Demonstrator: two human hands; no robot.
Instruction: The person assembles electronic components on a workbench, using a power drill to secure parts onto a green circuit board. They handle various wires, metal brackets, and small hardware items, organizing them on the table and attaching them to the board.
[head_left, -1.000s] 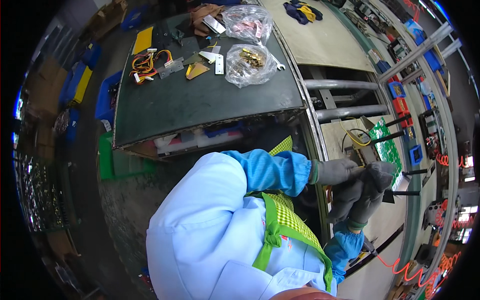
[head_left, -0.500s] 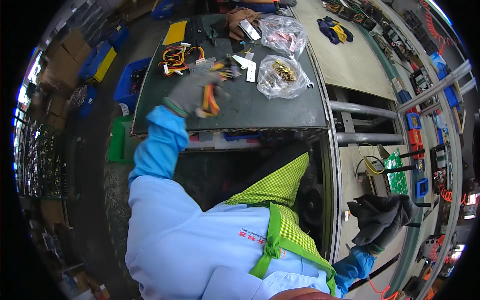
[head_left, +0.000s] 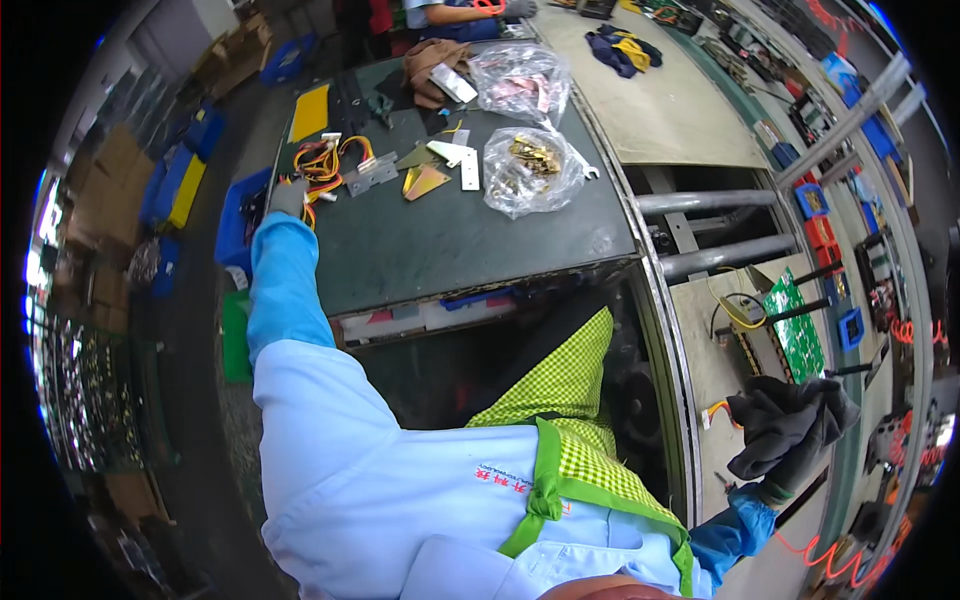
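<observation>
The left hand [head_left: 288, 198] has moved to the colored wires [head_left: 322, 165], so they now lie right against its fingers; I can't tell if it grips any. The right hand [head_left: 806, 464] is by dark cloth [head_left: 765, 422], its grip hidden, with a small wire plug [head_left: 714, 412] now showing just past the cloth.

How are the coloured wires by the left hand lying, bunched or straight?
Bunched: the wires lie in overlapping loops on the dark green table, beside the gloved left hand.
</observation>
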